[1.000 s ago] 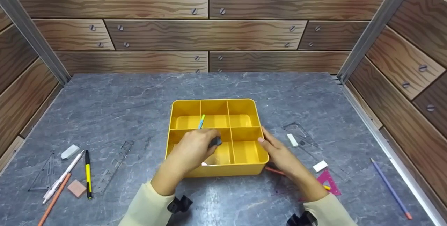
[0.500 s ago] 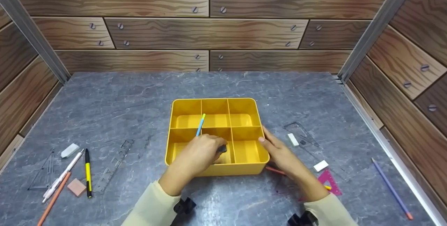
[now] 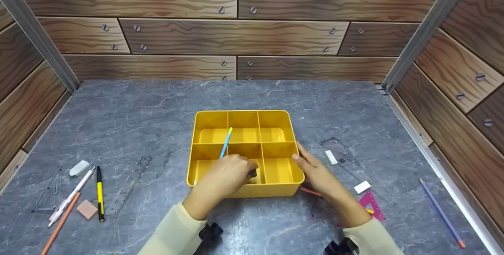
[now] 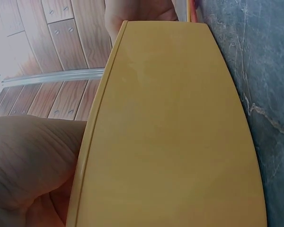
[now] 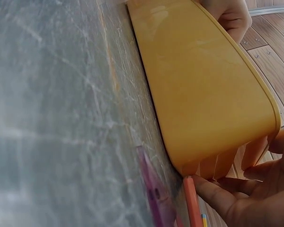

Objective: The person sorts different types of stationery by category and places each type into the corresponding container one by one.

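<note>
A yellow box (image 3: 258, 190) with several compartments stands on the table. My left hand (image 3: 226, 176) reaches over its front rim into the front middle part, fingertips low inside. Its fingers hold a small dark object (image 3: 252, 173), mostly covered, its kind unclear. A blue stick with a lime tip (image 3: 226, 143), like a pencil, leans up beside this hand; its lower end is hidden. My right hand (image 3: 317, 172) grips the box's right side, thumb at the rim and fingers against the outer wall. In the left wrist view, the front wall (image 4: 165, 123) hides the left fingertips.
At left lie a clear set square (image 3: 49, 198), a white pen (image 3: 71, 200), an orange pencil (image 3: 59, 225), a yellow-black pen (image 3: 100, 196), erasers and a clear ruler (image 3: 130, 186). At right are white erasers (image 3: 362, 187), a pink set square (image 3: 372, 205) and a purple pencil (image 3: 441, 211).
My left hand has moved slightly right and lower inside the box with the dark object, and more of the blue stick shows. The right hand has stayed on the box's side.
</note>
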The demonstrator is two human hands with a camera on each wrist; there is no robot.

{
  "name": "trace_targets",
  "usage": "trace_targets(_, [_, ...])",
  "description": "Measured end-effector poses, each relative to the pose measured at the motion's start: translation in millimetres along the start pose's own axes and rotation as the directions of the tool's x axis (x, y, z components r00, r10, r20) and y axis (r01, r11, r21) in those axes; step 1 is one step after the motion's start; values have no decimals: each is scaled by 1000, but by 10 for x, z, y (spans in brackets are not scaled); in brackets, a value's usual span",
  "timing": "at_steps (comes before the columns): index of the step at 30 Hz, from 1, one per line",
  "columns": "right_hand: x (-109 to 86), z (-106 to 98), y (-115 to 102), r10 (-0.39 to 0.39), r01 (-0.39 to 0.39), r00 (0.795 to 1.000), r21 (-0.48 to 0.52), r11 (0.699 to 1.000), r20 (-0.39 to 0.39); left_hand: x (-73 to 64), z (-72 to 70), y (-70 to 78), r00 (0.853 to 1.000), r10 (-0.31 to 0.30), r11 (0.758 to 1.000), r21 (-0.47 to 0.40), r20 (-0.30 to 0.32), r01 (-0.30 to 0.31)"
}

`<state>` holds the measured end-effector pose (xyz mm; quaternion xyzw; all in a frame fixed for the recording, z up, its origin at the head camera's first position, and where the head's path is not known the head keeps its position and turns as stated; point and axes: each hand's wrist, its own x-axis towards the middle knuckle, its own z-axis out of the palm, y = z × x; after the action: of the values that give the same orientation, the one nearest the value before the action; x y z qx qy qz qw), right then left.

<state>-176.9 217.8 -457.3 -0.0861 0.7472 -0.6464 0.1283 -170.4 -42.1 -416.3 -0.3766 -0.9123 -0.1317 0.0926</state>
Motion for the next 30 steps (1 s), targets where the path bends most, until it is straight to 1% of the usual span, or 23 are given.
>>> trace_targets(4, [2, -4, 7, -3, 3, 1000, -4, 1000, -5, 8, -8, -8, 1000, 6, 1000, 1, 20, -6])
trace_targets(8, [3, 4, -1, -5, 4, 1000, -14, 1000, -14, -12, -50, -23, 1000, 0, 1000, -25, 18, 1])
trace_targets(11, [6, 17, -6, -2, 2, 1000, -21, 1000, -22, -39, -100, -40, 1000, -3, 999, -45, -9, 2])
trace_targets(15, [5, 29, -9, 1, -2, 1000, -27, 1000, -25, -80, -150, -74, 999, 12, 998, -66, -49, -15])
trace_targets(18, [-1, 31, -8, 2, -3, 1000, -21, 1000, -17, -126, -173, -108, 998, 9, 997, -82, -64, -14])
trace_targets(21, [-4, 27, -7, -2, 1, 1000, -26, 1000, -15, -178, -193, -147, 997, -6, 996, -85, -75, 0])
trace_targets(27, [-1, 4, -4, -3, 3, 1000, -20, 1000, 8, -302, -246, -254, 995, -49, 997, -62, -88, 44])
trace_targets(30, [3, -5, -10, -7, 7, 1000, -15, 1000, 12, -371, -273, -316, 991, -65, 996, -61, -116, 59])
